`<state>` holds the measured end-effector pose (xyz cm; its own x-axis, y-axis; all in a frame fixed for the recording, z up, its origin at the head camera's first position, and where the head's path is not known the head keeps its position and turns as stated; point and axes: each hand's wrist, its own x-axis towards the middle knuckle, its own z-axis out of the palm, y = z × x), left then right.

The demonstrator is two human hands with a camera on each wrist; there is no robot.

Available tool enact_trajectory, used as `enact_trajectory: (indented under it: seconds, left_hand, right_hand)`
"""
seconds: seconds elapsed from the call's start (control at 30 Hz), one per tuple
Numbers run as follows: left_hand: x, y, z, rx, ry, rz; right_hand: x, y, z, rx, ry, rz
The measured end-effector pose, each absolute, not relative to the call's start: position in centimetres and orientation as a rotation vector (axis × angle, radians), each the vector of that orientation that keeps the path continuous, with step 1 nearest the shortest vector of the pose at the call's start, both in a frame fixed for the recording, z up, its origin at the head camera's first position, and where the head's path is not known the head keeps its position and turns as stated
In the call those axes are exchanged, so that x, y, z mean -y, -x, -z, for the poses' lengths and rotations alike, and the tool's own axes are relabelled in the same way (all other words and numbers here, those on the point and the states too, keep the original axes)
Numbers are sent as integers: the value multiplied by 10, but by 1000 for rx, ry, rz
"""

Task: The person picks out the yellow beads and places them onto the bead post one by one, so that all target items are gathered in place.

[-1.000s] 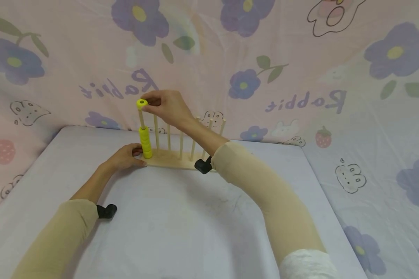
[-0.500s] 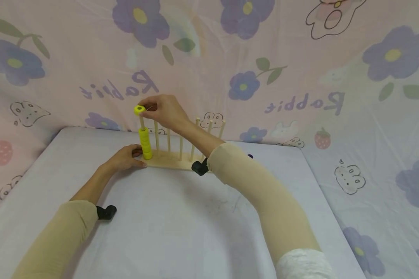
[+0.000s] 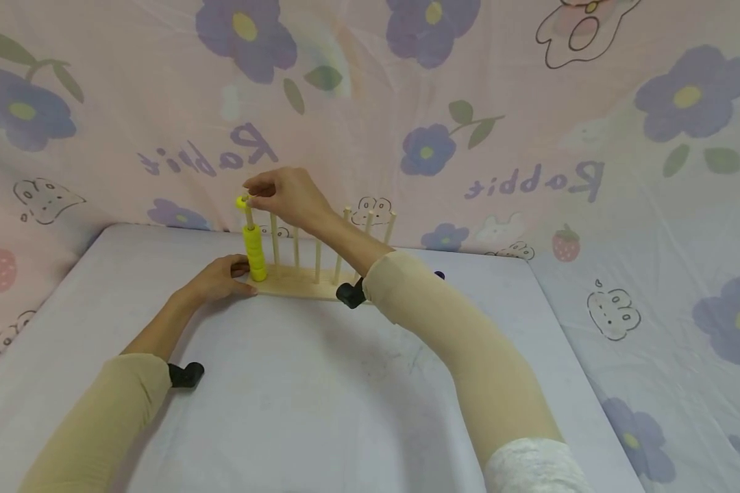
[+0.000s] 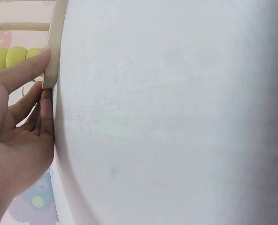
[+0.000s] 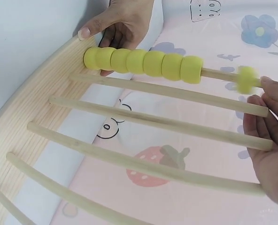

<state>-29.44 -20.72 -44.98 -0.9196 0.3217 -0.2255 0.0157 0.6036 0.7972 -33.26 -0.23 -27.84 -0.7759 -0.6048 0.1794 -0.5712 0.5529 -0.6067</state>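
A wooden peg rack (image 3: 296,286) with a row of upright pegs stands toward the back of the table. Several yellow beads (image 5: 143,62) are stacked on its leftmost peg. One more yellow bead (image 5: 246,79), blurred, is round the upper part of that peg, apart from the stack. My right hand (image 3: 292,195) is at the peg's tip with fingers loosely bent; in the right wrist view the bead sits just off the fingertips. With the thumb on top and fingers at the end and underside, my left hand (image 4: 21,112) holds the left end of the rack's base.
The other pegs (image 5: 148,164) carry no beads. A small dark purple object (image 3: 439,275) lies behind the right forearm, mostly hidden. Black wrist mounts (image 3: 187,375) stick out from both sleeves. A patterned cloth (image 3: 358,103) hangs behind the white table (image 3: 321,397).
The right hand brought a yellow bead down over the leftmost peg's tip. The bead has now left its fingers and sits lower on the peg. The left hand stays on the base.
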Motion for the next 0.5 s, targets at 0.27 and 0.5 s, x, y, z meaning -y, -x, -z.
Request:
enact_trajectory:
  seconds: [0.27,0.5]
  left_hand:
    - [207,296,452,-2490,-284,-1236]
    - [208,295,451,-2500,-286,-1224]
  right_hand:
    - [-1,332,279,-2727,1050,1106]
    - [-7,331,276,-2735,1075,1187]
